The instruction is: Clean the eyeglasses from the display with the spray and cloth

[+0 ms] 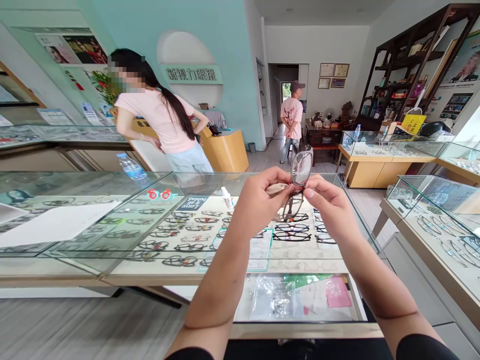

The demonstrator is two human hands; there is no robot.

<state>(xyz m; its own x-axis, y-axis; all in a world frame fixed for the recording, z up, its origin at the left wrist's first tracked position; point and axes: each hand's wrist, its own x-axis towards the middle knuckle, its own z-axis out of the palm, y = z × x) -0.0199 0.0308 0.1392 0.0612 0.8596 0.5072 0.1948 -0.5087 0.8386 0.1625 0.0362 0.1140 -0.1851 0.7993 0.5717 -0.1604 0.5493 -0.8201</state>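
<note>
A pair of eyeglasses [301, 167] is held up on end over the glass display case [180, 187], one lens above the other. My left hand [260, 202] is closed around the frame near its middle, and a pale beige item [276, 189], perhaps cloth, shows between its fingers. From the other side my right hand [330, 202] pinches the frame near the bridge with thumb and fingers. Beneath the hands, rows of eyeglass frames [292, 232] lie inside the case. My forearms hide part of them.
Below the case an open drawer [243, 312] holds plastic bags and a pink card [338, 292]. A small white bottle [227, 198], a water bottle [132, 167] and white paper [56, 222] are at the left. Two people stand beyond the case. More display cases [442, 215] stand at right.
</note>
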